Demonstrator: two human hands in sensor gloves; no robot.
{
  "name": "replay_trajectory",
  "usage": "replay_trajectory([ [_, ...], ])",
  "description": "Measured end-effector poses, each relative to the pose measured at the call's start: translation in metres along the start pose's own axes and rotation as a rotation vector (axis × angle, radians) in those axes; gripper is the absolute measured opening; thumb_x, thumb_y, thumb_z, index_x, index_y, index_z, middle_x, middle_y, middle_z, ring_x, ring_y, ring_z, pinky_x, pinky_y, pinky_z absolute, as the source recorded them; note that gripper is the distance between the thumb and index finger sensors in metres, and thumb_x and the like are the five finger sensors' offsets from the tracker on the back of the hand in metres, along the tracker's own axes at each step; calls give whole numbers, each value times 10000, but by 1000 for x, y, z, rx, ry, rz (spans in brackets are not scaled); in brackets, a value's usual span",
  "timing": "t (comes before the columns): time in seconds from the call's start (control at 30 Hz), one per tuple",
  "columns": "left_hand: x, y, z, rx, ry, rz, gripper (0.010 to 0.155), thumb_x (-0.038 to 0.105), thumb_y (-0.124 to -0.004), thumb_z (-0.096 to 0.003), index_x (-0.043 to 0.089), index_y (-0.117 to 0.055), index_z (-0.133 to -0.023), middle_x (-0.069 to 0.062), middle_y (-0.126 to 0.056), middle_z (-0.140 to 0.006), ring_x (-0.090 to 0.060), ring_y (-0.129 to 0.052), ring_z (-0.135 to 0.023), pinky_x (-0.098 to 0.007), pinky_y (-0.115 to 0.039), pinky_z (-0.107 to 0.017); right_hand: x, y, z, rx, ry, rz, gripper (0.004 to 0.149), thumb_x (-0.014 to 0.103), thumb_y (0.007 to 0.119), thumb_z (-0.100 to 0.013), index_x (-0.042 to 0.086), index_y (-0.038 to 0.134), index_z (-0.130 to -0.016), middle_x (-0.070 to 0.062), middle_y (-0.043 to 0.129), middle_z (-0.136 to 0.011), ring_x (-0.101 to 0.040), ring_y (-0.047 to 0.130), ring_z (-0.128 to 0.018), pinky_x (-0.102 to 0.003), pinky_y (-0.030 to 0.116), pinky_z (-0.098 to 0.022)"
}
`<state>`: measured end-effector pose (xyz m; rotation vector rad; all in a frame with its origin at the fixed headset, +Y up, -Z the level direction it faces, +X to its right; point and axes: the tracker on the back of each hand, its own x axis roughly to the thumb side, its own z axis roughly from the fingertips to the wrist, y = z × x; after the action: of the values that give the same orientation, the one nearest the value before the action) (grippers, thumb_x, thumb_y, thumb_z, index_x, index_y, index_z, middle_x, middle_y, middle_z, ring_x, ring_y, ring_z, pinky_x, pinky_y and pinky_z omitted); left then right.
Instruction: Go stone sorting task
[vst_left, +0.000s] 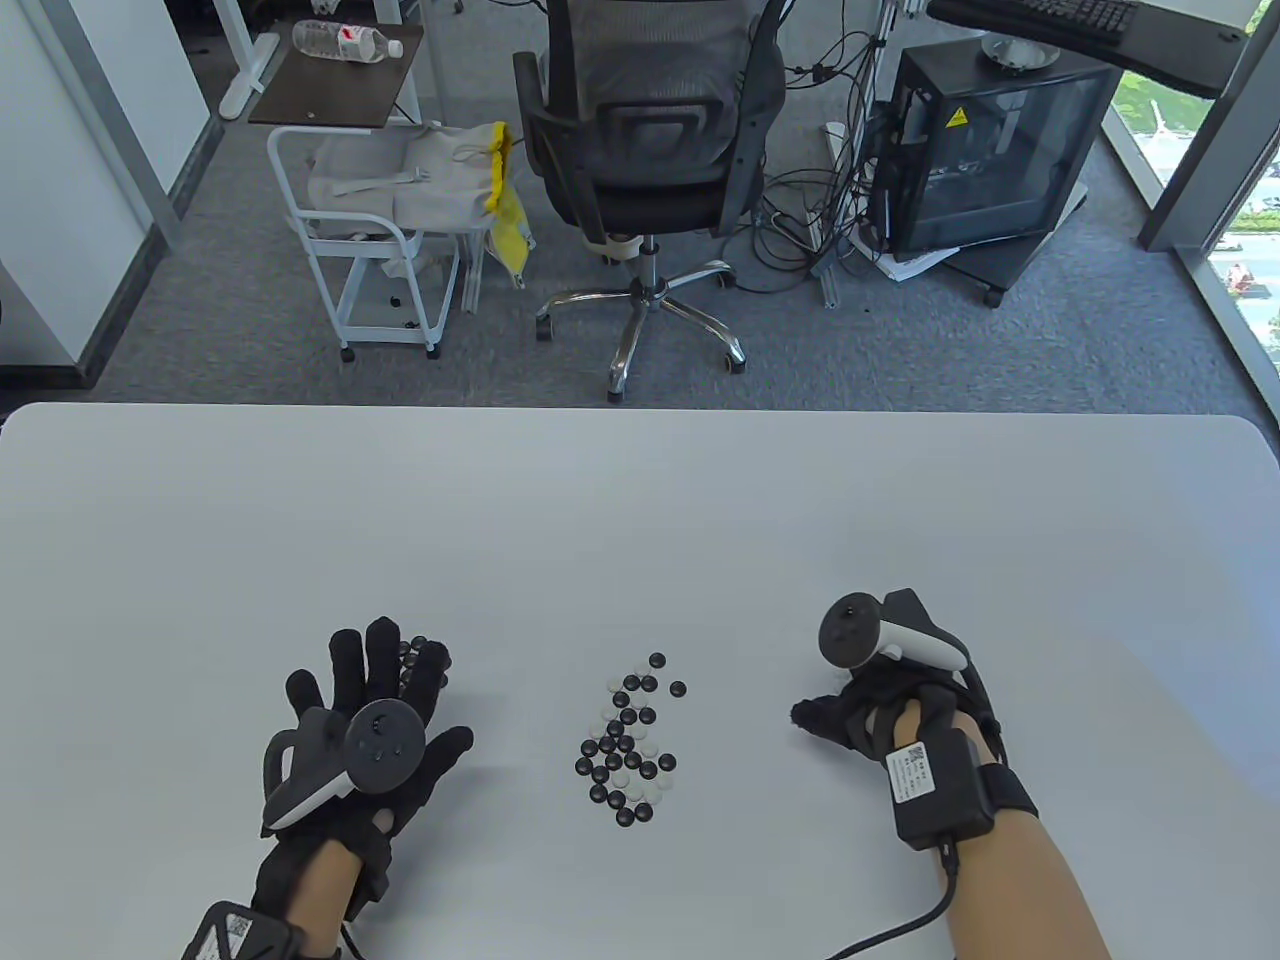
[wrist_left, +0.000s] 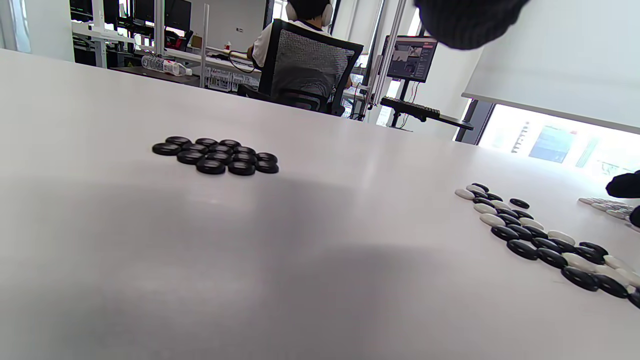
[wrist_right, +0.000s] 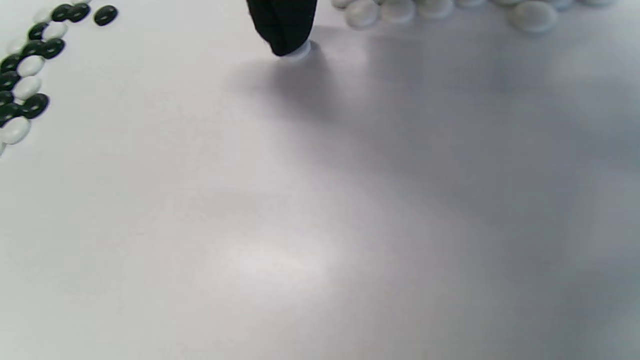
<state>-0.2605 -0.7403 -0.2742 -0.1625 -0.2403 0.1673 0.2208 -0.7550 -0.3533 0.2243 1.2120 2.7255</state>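
Observation:
A mixed pile of black and white Go stones (vst_left: 628, 745) lies at the table's middle front. My left hand (vst_left: 370, 700) is flat with straight, spread fingers, partly covering a group of sorted black stones (wrist_left: 215, 155) and holding nothing. My right hand (vst_left: 850, 715) sits right of the pile with its fingers curled down. In the right wrist view its fingertips (wrist_right: 285, 25) pinch a white stone (wrist_right: 299, 50) against the table. This stone sits just short of a row of sorted white stones (wrist_right: 400, 10). In the table view the right hand hides that row.
The white table (vst_left: 640, 520) stretches bare behind the stones. An office chair (vst_left: 640, 150), a small white cart (vst_left: 370, 230) and a computer case (vst_left: 990, 150) stand on the floor beyond its far edge.

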Motion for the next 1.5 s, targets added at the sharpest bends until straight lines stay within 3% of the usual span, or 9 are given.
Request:
replay_trajectory([
  [0.33, 2, -5, -5, -26, 13, -19, 824, 566, -565, -572, 182, -169, -1184, -269, 151, -1116, -523, 184, -930, -802, 32, -500, -64, 2, 19, -58, 149, -110, 655, 504, 529, -560, 151, 626, -1103, -354, 48, -1123, -638, -49, -928, -894, 116, -582],
  [0.73, 4, -2, -3, -3, 0, -17, 823, 566, -565, -574, 182, -167, -1183, -270, 155, -1114, -522, 186, -928, -802, 32, -500, -58, -7, 18, -103, 137, -153, 686, 503, 526, -563, 113, 598, -1123, -375, 35, -1114, -645, -52, -921, -895, 120, -579],
  [0.97, 4, -2, -3, -14, 4, -17, 823, 564, -566, -573, 181, -168, -1184, -268, 156, -1114, -521, 189, -928, -801, 34, -501, 13, -40, 6, -146, -35, -133, 672, 500, 530, -567, 103, 701, -1082, -369, 84, -1129, -646, -22, -929, -895, 135, -580],
  [1.17, 3, -1, -3, -10, 4, -9, 823, 564, -566, -574, 181, -168, -1184, -267, 155, -1115, -521, 189, -928, -802, 35, -500, 106, -40, -23, -112, -260, -48, 665, 500, 530, -569, 116, 684, -1089, -368, 75, -1127, -643, -24, -926, -895, 132, -579],
  [1.33, 2, -1, -2, -4, 0, -6, 822, 565, -566, -573, 182, -170, -1184, -267, 153, -1115, -522, 186, -929, -802, 31, -500, 158, -30, -50, -53, -305, 58, 667, 503, 526, -566, 134, 625, -1113, -359, 42, -1120, -637, -55, -923, -893, 119, -580],
  [1.5, 1, 1, 1, 6, -4, 6, 824, 566, -565, -573, 179, -170, -1184, -271, 151, -1115, -525, 183, -928, -803, 27, -500, 176, -24, -81, -2, -258, 86, 674, 505, 522, -564, 142, 592, -1128, -359, 20, -1110, -634, -65, -915, -890, 106, -577],
])
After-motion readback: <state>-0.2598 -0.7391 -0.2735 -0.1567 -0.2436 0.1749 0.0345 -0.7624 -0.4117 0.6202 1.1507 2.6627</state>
